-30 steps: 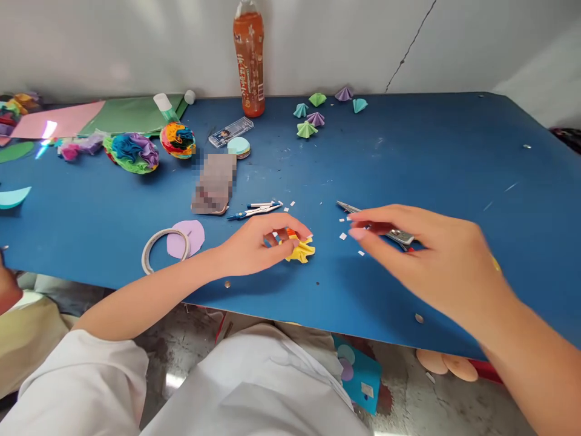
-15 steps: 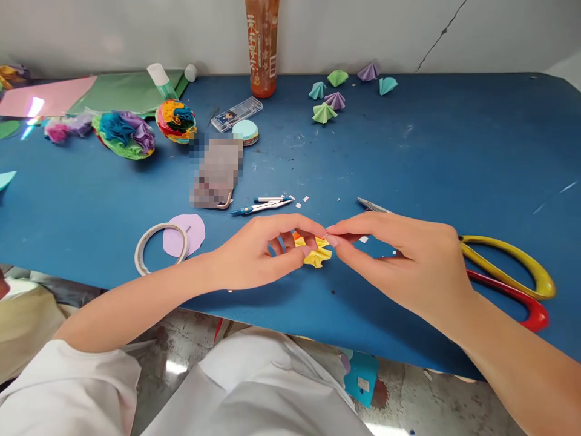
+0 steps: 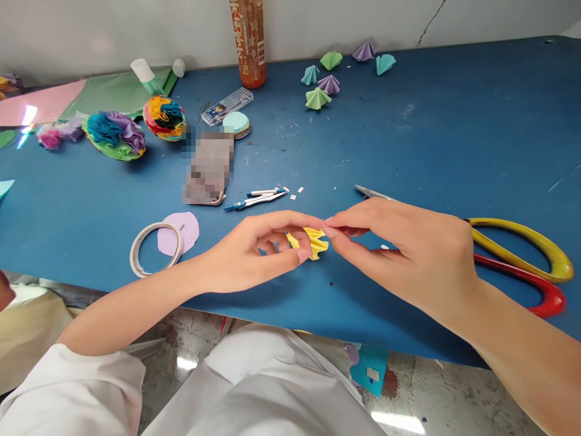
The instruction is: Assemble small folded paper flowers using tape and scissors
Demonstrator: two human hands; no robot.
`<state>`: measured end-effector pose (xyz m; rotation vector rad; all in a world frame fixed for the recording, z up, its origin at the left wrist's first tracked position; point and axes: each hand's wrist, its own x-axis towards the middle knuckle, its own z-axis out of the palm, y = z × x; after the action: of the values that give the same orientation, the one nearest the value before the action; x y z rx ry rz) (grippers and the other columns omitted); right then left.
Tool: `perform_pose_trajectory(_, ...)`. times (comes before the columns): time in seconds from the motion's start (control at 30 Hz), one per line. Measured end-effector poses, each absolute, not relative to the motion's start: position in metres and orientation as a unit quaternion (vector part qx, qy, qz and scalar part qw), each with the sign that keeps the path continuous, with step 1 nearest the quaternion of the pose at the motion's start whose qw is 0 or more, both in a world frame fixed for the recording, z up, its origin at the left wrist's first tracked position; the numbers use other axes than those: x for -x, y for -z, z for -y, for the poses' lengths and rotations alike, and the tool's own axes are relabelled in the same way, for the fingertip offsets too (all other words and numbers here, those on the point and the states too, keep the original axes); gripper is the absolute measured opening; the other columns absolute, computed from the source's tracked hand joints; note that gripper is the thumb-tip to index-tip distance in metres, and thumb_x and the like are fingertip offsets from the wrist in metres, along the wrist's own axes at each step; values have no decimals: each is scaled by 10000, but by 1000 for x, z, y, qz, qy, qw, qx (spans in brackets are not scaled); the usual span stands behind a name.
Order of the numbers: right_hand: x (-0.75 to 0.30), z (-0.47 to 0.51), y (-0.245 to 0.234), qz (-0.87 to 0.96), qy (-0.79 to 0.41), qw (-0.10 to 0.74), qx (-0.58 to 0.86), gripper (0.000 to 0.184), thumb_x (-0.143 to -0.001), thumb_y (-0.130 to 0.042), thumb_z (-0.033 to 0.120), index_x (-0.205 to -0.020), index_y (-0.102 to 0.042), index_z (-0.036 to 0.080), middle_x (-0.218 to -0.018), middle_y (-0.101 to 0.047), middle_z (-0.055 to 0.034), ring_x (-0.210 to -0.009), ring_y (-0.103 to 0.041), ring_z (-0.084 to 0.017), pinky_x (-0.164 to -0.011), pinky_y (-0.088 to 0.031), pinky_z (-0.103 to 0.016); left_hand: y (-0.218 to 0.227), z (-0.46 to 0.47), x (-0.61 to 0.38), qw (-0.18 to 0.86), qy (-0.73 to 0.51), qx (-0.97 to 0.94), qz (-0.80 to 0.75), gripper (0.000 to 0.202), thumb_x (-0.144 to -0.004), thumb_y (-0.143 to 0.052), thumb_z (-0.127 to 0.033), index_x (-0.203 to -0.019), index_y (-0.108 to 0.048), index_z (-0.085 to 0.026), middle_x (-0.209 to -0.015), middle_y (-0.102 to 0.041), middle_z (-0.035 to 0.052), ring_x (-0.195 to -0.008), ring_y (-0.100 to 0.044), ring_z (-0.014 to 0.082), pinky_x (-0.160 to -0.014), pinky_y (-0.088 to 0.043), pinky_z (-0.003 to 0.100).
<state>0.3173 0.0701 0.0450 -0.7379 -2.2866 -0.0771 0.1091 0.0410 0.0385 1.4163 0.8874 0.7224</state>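
My left hand [image 3: 254, 251] is closed around a yellow pleated paper piece [image 3: 318, 247], its ruffled edge showing past the thumb. The left index finger stretches out until its tip meets the fingertips of my right hand [image 3: 403, 251]. Thumb and index finger of that right hand are pinched together on something too small to make out. Scissors [image 3: 517, 239] with one yellow and one red handle lie under and beyond the right hand, partly hidden by it. Small white paper bits [image 3: 300, 189] are scattered past the fingers, near a blue and white compass [image 3: 256, 200].
A tape roll [image 3: 136, 251] overlaps a lilac paper disc [image 3: 190, 233] on the left. Farther back are a blurred phone [image 3: 209, 166], paper balls [image 3: 115, 136], a glue stick [image 3: 144, 74], a bottle [image 3: 251, 45] and several folded paper pieces [image 3: 318, 99]. The table's front edge runs below my forearms.
The view has shifted slightly, so the table things sit a little higher. The small white bit seen earlier between the fingertips barely shows now. Both hands stay fingertip to fingertip.
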Motion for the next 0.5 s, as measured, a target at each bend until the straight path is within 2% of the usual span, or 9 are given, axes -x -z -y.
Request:
perform_pose_trajectory(0.07,-319,-71,-44,886,74,367,273,93,-817,-629,134,-805,-608,224,-709,-708,47,-617,-654,-81,-534,-465,-184,-38,-42,-109,628,-314,-604,-376,292,-869,-587,-219,-1157,-630,-229,-885,-635,20,-738,-567,70,-576,-461,143)
perform_pose_trajectory(0.17,-320,-70,-44,887,138,353,263,106,-822,-606,145,-778,-615,241,-693,-707,60,-578,-636,-78,-504,-437,-192,-37,-43,-109,627,-331,-595,-378,338,-861,-574,-252,-1198,-596,-226,-858,-641,19,-606,-532,59,-516,-471,169)
perform_pose_trajectory(0.23,-321,-68,-45,895,136,335,263,118,-834,-578,152,-792,-626,251,-694,-709,55,-580,-633,-83,-519,-440,-200,-36,-44,-108,553,-372,-623,-410,457,-859,-570,-274,-1309,-490,-275,-890,-649,11,-562,-515,58,-515,-482,194)
perform_pose_trajectory(0.3,-320,-67,-45,900,103,316,280,133,-854,-543,170,-807,-633,256,-692,-706,47,-595,-640,-93,-536,-447,-209,-35,-44,-107,414,-408,-676,-452,507,-855,-587,-299,-1340,-439,-299,-943,-651,14,-604,-538,72,-560,-496,212)
perform_pose_trajectory(0.4,-319,-68,-43,898,26,285,334,145,-884,-498,209,-821,-626,239,-708,-700,29,-630,-648,-110,-562,-463,-226,-31,-44,-106,218,-394,-772,-449,255,-841,-618,-314,-1078,-619,-220,-952,-656,39,-706,-577,101,-613,-493,222)
perform_pose_trajectory(0.47,-320,-70,-40,896,-31,266,355,120,-877,-498,219,-847,-615,219,-758,-702,13,-665,-650,-124,-588,-476,-242,-27,-43,-107,149,-349,-823,-422,144,-852,-605,-306,-926,-649,-190,-972,-662,55,-803,-608,126,-668,-498,233)
perform_pose_trajectory(0.5,-320,-72,-39,895,-58,257,360,103,-865,-506,218,-863,-609,212,-785,-703,8,-678,-648,-128,-592,-478,-248,-25,-44,-108,131,-321,-841,-416,136,-863,-591,-301,-910,-649,-188,-1000,-662,61,-859,-618,140,-707,-502,244)
